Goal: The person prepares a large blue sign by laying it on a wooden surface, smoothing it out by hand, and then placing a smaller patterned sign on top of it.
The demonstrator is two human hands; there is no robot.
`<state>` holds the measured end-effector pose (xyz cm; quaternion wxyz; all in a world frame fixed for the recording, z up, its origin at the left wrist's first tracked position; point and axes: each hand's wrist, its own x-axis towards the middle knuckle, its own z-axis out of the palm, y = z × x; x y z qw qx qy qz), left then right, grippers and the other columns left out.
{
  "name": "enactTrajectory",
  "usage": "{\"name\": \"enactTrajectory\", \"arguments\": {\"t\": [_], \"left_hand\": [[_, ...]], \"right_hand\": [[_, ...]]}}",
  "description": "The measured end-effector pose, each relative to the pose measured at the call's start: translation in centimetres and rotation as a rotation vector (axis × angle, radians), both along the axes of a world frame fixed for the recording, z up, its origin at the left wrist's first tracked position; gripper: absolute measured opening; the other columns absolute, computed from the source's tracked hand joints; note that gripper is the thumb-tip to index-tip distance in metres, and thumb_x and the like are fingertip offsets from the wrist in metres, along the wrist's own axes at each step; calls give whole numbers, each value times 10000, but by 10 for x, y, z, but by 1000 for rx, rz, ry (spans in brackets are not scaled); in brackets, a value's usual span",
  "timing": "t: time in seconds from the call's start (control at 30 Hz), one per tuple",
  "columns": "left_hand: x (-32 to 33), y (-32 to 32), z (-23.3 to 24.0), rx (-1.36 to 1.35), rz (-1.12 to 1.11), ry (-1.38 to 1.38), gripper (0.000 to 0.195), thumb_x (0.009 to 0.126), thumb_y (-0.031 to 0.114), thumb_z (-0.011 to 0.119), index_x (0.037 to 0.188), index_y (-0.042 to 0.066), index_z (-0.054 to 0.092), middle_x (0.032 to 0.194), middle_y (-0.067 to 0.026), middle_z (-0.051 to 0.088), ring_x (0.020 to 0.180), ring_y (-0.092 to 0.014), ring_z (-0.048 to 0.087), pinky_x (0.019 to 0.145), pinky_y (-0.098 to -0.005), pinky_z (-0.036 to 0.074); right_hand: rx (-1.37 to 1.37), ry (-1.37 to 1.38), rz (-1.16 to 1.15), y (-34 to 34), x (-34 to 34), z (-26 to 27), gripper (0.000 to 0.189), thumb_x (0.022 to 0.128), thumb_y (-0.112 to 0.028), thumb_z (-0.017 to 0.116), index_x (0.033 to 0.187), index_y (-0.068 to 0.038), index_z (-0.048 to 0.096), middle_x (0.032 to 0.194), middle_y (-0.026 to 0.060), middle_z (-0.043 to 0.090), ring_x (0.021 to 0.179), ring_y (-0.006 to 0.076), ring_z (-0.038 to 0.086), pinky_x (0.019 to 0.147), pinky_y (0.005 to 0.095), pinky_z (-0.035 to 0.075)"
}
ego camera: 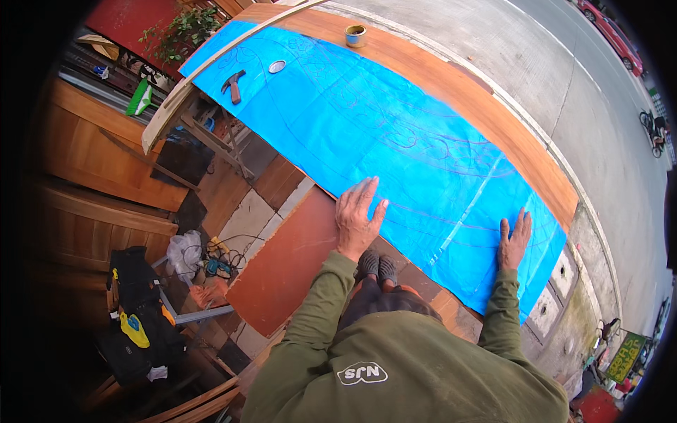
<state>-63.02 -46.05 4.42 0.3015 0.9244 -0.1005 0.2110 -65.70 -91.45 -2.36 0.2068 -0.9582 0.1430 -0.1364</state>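
A blue plastic sheet (328,127) with drawn curves and scrollwork covers most of a long wooden panel (502,127). My left hand (359,219), thumb spread from the fingers, is at the sheet's near edge beside a reddish-brown board (291,259); whether it touches the sheet I cannot tell. Toward the right end, my right hand (514,240) is over the sheet, palm down, fingers pointing away from me. Neither hand holds anything. A claw hammer (233,87) and a round metal lid (276,66) lie on the sheet's far left part. An open can (355,36) stands on the bare wood.
A long curved wooden strip (211,58) crosses the panel's left end. Wooden door panels (111,148) lean at the left. Corded power tools (217,264) and a black bag (137,317) lie lower left. Beyond the panel runs a concrete road (529,53) with a red car (613,34).
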Motion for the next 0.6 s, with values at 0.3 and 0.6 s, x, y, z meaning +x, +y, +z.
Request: {"name": "enactTrajectory", "arguments": {"t": [0.3,0.6], "left_hand": [[270,56,-1,-423,262,75,776,1033,334,784,1650,32,424,1564,-254,559,1268,-385,648,1009,-520,589],[543,40,-32,-262,195,-43,1281,832,385,948,1730,-67,155,1732,-329,339,1625,-452,320,1332,-497,325]], "right_hand": [[-50,34,-7,13,8,15,844,1097,-624,586,1754,-153,343,1804,210,297,1674,399,257,1369,544,177],[-83,93,-59,14,-4,31,906,1040,-663,648,1733,-139,393,1796,211,320,1668,415,271,1353,560,230]]}}
